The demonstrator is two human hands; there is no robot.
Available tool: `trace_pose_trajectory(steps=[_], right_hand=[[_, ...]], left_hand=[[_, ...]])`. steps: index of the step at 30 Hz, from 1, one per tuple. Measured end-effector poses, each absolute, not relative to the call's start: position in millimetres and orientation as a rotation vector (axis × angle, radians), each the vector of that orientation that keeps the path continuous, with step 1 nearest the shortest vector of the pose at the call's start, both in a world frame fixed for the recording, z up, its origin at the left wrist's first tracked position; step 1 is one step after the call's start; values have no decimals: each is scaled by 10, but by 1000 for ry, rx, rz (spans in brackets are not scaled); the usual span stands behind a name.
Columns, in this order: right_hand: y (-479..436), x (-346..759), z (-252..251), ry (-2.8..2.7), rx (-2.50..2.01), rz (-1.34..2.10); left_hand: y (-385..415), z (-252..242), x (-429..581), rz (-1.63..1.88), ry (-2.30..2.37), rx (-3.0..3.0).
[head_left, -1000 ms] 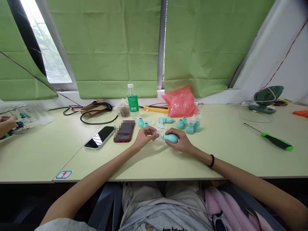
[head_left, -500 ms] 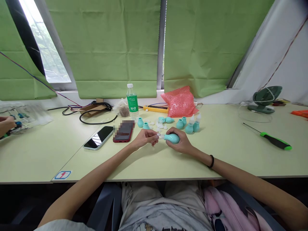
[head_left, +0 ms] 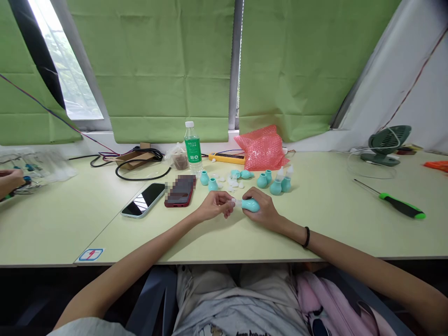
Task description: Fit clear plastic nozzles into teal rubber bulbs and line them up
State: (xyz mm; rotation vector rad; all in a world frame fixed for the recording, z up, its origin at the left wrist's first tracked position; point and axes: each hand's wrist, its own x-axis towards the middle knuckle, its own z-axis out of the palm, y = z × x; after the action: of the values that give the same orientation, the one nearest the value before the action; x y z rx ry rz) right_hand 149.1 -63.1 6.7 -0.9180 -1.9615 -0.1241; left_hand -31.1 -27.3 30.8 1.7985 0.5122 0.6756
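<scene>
A teal squeeze bulb [head_left: 250, 205] lies sideways in my right hand [head_left: 266, 211], whose fingers and thumb wrap round it just above the table. From its left end a clear nozzle [head_left: 238, 203] points toward my left hand [head_left: 215, 206]. The fingertips of my left hand pinch the nozzle's tip, and the exact contact is small. Beyond my hands stand two teal bulbs fitted with clear nozzles [head_left: 276, 186]. Several bare teal bulbs [head_left: 262, 180] are near them, some upright and some on their sides. Small white parts [head_left: 235, 181] lie scattered between.
Two phones [head_left: 144, 200] lie left of my hands. A water bottle [head_left: 193, 150], red bubble-wrap bag [head_left: 262, 148] and black cable [head_left: 140, 178] sit at the back. To the right are a screwdriver [head_left: 402, 206] and green fan [head_left: 387, 144]. Another person's hand [head_left: 12, 183] is far left.
My left hand has shifted slightly right and down, its fingers more curled at the nozzle tip. My right hand and the bulb stay nearly in place.
</scene>
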Motion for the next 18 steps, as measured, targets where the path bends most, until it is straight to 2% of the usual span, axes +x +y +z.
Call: trace_pose_trajectory(steps=[8, 18], right_hand=[[-671, 1456, 133, -1903, -1032, 155], [-648, 1454, 193, -1774, -1171, 722]], left_hand=[[-379, 287, -300, 819, 588, 2125], [-381, 192, -301, 1086, 479, 2524]])
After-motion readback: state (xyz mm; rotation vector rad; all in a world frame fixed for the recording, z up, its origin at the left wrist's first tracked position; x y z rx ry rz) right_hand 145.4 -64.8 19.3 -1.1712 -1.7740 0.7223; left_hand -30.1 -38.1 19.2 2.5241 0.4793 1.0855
